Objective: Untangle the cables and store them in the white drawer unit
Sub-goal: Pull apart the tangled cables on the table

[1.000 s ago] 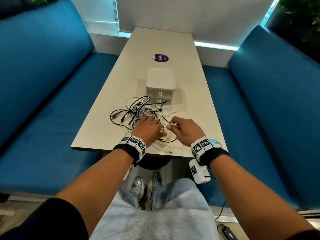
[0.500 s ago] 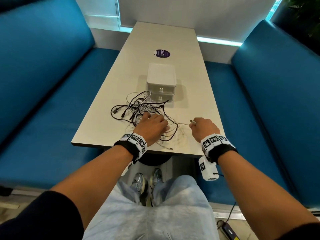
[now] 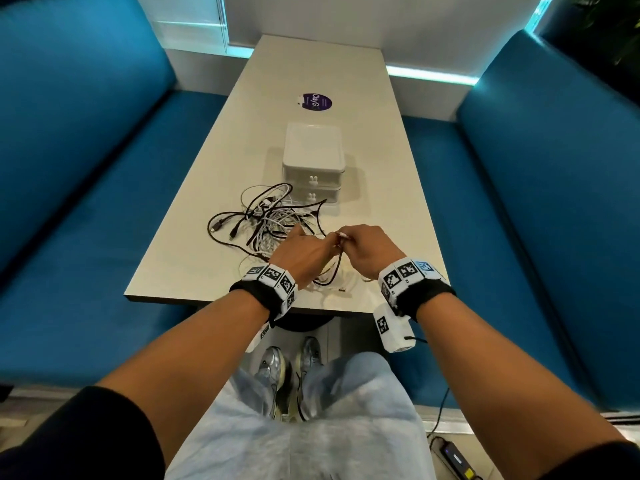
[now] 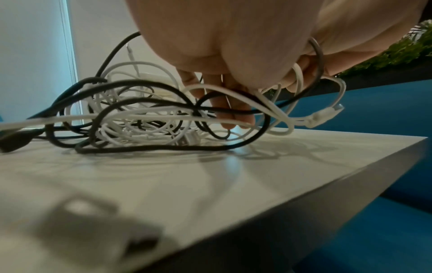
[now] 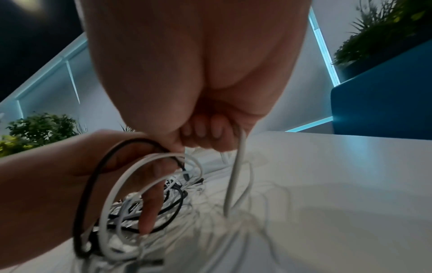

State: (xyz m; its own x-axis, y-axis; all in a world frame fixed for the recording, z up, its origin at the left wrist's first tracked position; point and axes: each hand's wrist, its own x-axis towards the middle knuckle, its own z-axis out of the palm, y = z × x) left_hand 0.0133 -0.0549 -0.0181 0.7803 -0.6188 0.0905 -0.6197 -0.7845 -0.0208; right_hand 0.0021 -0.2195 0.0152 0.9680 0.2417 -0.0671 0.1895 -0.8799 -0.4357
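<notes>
The white cable (image 5: 236, 173) is pinched by the right hand (image 3: 367, 251) w/ loops hooked on the left hand (image 3: 304, 252), both together above the tangle (image 3: 270, 220), prob. to free it; drawer unit (image 3: 313, 161) behind is closed.

One white drawer unit (image 3: 313, 157) with two drawers, one cable tangle (image 3: 270, 220), two hands.

Both forearms are extended forward, the hands brought together. The left hand (image 3: 304, 252) and right hand (image 3: 369, 249) are curled, fingertips nearly touching.
</notes>
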